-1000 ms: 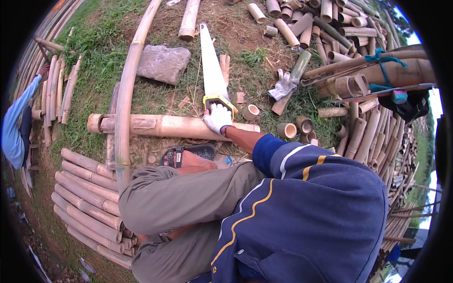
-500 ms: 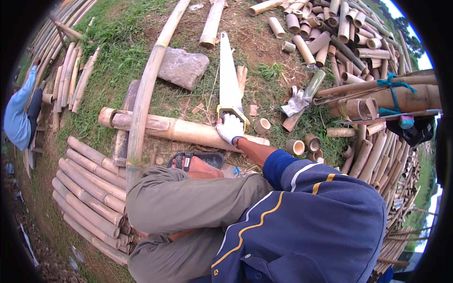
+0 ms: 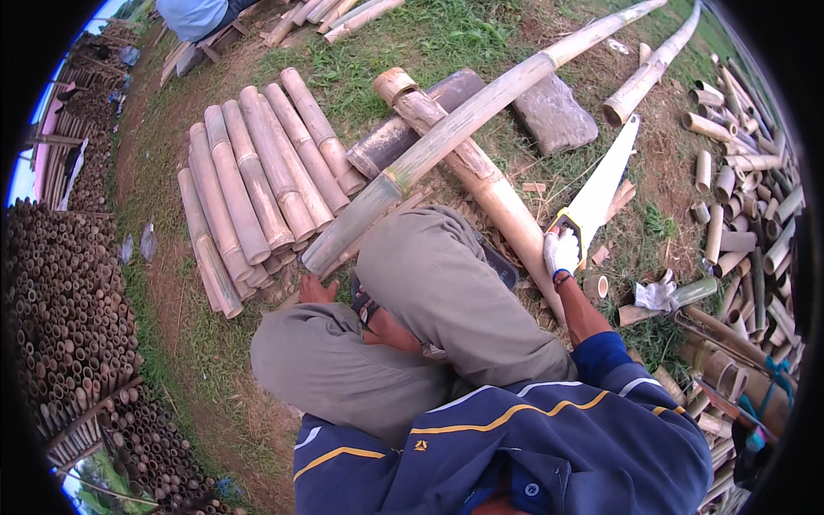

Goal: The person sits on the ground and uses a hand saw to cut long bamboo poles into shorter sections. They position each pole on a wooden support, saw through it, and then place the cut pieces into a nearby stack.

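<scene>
My right hand (image 3: pixel 562 251), in a white work glove, is closed around the yellow-and-black handle of a handsaw (image 3: pixel 605 184). The saw's pale blade points away from me to the upper right. The hand is beside the near part of a thick bamboo pole (image 3: pixel 493 193). That pole lies on the ground, crossed by a longer bamboo pole (image 3: pixel 468 124) and a dark bamboo log (image 3: pixel 412 124). What appears to be my bare left hand (image 3: pixel 318 289) shows past my left knee, fingers apart, just below the long pole's near end. Its wrist is hidden; contact is unclear.
Cut bamboo lengths (image 3: pixel 257 172) are stacked at left, with many short tubes (image 3: pixel 64 300) farther left. A grey stone (image 3: pixel 558 112) lies behind the crossing. At right are a loose glove (image 3: pixel 657 293) and a heap of bamboo pieces (image 3: pixel 738 202). A person (image 3: pixel 193 17) in light blue is far left.
My view has swung left, so the poles and saw appear turned and farther right. The handsaw stays in my right hand beside the bamboo. My left hand shows more plainly now.
</scene>
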{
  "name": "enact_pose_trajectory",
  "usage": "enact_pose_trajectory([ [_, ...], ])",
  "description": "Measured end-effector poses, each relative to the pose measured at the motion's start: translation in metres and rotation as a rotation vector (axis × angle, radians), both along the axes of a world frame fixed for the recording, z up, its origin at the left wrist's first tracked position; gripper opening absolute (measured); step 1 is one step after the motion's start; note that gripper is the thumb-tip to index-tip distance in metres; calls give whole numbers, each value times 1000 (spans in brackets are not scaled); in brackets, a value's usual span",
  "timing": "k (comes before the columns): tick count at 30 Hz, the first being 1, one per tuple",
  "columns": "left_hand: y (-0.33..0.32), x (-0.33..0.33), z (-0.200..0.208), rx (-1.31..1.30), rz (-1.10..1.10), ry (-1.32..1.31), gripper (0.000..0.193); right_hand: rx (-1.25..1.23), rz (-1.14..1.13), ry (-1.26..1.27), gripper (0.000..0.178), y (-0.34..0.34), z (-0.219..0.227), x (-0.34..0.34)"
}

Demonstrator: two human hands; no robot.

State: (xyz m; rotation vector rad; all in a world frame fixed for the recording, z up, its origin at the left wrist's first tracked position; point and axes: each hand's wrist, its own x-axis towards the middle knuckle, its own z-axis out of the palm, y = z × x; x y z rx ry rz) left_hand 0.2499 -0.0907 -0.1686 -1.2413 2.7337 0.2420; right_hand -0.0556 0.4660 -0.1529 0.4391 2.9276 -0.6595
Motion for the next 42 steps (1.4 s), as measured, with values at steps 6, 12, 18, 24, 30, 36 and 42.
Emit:
enact_pose_trajectory([
  [6,21,6,33,31,-114,-96,60,-60,14,-3,55,6,-13,-8],
  [12,40,55,69,-50,-228,131,53,-19,43,-35,56,12,-25,-13],
  [18,55,124,110,104,1,408,48,-26,85,36,52,15,-32,-12],
  [24,68,120,149,168,47,640,44,-104,126,83,52,17,-24,-12],
  [30,65,32,182,128,-290,657,40,-12,94,31,51,8,-15,-14],
  [36,63,-89,192,3,-719,671,42,-113,108,76,46,16,-24,-15],
  [42,72,-134,181,-61,-813,746,49,-161,87,94,46,16,-33,-13],
])
